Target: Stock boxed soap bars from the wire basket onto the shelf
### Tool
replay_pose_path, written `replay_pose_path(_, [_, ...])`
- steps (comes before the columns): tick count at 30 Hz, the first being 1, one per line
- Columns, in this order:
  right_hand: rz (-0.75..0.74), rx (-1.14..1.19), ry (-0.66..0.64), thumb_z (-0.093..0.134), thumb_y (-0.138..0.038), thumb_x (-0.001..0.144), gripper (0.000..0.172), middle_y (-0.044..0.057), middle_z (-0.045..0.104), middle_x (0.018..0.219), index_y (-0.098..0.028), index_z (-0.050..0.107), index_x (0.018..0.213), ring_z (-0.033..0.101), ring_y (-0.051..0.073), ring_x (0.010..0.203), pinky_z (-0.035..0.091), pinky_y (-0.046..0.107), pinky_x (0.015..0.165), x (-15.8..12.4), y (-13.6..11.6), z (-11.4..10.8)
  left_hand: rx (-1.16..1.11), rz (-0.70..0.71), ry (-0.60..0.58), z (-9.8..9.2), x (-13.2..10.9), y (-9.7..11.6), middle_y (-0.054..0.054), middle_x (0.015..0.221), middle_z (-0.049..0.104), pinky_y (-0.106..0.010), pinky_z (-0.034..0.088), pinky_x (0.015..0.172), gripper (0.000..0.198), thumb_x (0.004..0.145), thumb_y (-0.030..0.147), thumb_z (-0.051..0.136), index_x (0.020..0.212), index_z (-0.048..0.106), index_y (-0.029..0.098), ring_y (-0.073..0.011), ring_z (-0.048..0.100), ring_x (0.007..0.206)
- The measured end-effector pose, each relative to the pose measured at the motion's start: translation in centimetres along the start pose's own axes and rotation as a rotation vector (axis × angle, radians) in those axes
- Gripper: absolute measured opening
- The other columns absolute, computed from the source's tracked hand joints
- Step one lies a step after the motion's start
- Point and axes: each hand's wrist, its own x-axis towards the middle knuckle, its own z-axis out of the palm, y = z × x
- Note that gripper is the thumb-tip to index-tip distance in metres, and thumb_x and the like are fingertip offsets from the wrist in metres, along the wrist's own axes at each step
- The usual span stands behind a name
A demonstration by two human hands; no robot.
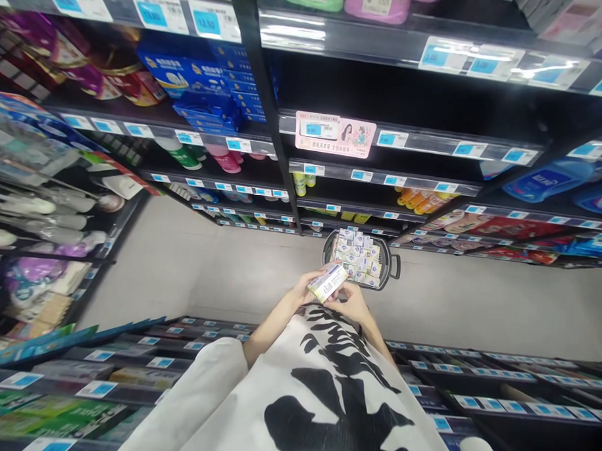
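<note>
One box (327,282), white and yellow-green, print too small to read; held in both hands over the floor, just short of the basket (390,260); left hand (301,292) closed on one end, right hand (353,305) curled round the other. Basket dark, filled with like packs (359,254). Shelf tag (207,21) reads 12.50; pink sign (335,134) bears Chinese print, illegible.

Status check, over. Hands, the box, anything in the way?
Left hand and right hand both grip box. Full basket just beyond. Nothing between box and basket.
</note>
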Motion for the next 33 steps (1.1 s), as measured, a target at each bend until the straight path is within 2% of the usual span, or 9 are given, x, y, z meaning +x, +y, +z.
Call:
replay_pose_path(6, [0.016,0.029,-0.024,0.094,-0.044,0.067,0.041,0.000,0.070,0.072,-0.023,0.060,0.072,0.061,0.018,0.069,0.051,0.036,0.072,-0.2,-0.2,0.2,0.025,-0.002,0.030,-0.1,0.0,-0.2,-0.021,0.126,0.076,-0.036,0.062,0.055,0.078,0.088,0.027,0.063,0.162,0.041,0.014,-0.0250,0.076,0.063])
replay_pose_path(9, [0.014,0.089,0.008,0.097,-0.043,0.064,0.044,-0.002,0.067,0.073,-0.023,0.060,0.079,0.061,0.018,0.069,0.051,0.035,0.071,-0.2,0.0,0.0,0.031,0.048,0.108,-0.3,0.4,-0.6,-0.019,0.121,0.078,-0.039,0.064,0.063,0.075,0.086,0.030,0.068,0.156,0.047,0.015,-0.0291,0.078,0.072])
replay_pose_path(12, [0.018,0.145,0.134,0.099,-0.042,0.060,0.053,-0.002,0.066,0.084,-0.025,0.061,0.093,0.063,0.018,0.074,0.051,0.031,0.068,0.1,0.3,-0.2,0.021,0.142,0.237,-0.2,1.0,-0.8,-0.016,0.117,0.078,-0.047,0.065,0.084,0.068,0.083,0.030,0.073,0.146,0.053,0.015,-0.0350,0.079,0.095])
replay_pose_path(16, [0.061,0.199,0.300,0.090,-0.054,0.072,0.068,0.004,0.065,0.108,-0.030,0.058,0.126,0.066,0.018,0.080,0.053,0.029,0.061,0.5,0.7,-0.4,-0.006,0.302,0.355,0.2,1.5,-0.7,-0.009,0.117,0.077,-0.046,0.059,0.100,0.053,0.081,0.023,0.076,0.130,0.057,0.020,-0.0314,0.074,0.112])
replay_pose_path(19, [0.082,0.244,0.308,0.079,-0.060,0.084,0.068,0.007,0.066,0.117,-0.033,0.053,0.141,0.067,0.017,0.075,0.056,0.032,0.061,0.6,1.0,-0.5,-0.020,0.338,0.306,0.6,1.4,-0.6,-0.009,0.127,0.074,-0.046,0.057,0.103,0.050,0.083,0.024,0.076,0.130,0.058,0.022,-0.0300,0.070,0.120])
replay_pose_path(23, [0.116,0.367,0.357,0.072,-0.064,0.088,0.061,0.008,0.067,0.131,-0.031,0.059,0.138,0.067,0.017,0.075,0.057,0.033,0.061,0.8,1.6,-0.6,0.024,0.301,0.214,0.9,0.7,-0.1,-0.010,0.143,0.066,-0.047,0.057,0.100,0.057,0.086,0.034,0.078,0.139,0.059,0.028,-0.0290,0.068,0.119])
replay_pose_path(29, [0.284,0.568,0.563,0.072,-0.067,0.082,0.054,0.004,0.074,0.100,-0.025,0.067,0.115,0.061,0.019,0.071,0.041,0.027,0.048,1.4,1.7,-0.6,0.305,0.264,0.123,1.5,0.2,0.7,-0.011,0.152,0.061,-0.050,0.059,0.101,0.054,0.086,0.037,0.083,0.137,0.069,0.027,-0.0361,0.057,0.137])
replay_pose_path(31, [0.352,0.656,0.578,0.076,-0.066,0.080,0.050,0.001,0.071,0.084,-0.024,0.068,0.104,0.051,0.014,0.058,0.035,0.025,0.045,1.5,1.6,-0.8,0.423,0.257,0.100,1.6,0.5,0.8,-0.011,0.153,0.061,-0.047,0.059,0.101,0.060,0.085,0.033,0.085,0.142,0.068,0.028,-0.0374,0.055,0.140])
replay_pose_path(33, [0.378,0.728,0.530,0.080,-0.065,0.077,0.047,-0.003,0.063,0.069,-0.023,0.067,0.095,0.036,0.009,0.047,0.029,0.025,0.042,1.5,1.4,-1.1,0.506,0.264,0.099,1.6,0.9,0.8,-0.011,0.150,0.064,-0.043,0.059,0.097,0.065,0.084,0.031,0.086,0.146,0.066,0.029,-0.0362,0.058,0.136])
